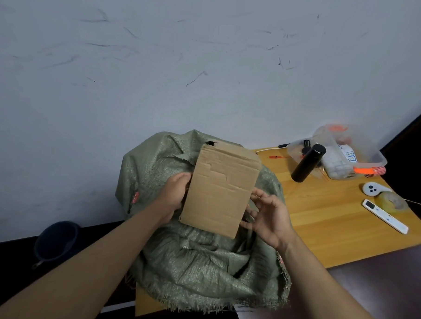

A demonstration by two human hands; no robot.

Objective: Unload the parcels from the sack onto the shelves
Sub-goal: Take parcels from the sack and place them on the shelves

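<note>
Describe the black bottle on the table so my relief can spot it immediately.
Start at the orange wooden table right of the green woven sack. At its far end sits a clear plastic tub with orange latches; the black bottle stands just in front of the tub's left side. It is the only dark, tall cylinder there, unlike the flat white remote nearer the front edge.

Two bare forearms, sleeveless as far as the frame's lower edge shows them. The bare left hand and bare right hand wear no gloves (a possible ring is too blurred to tell).
</note>
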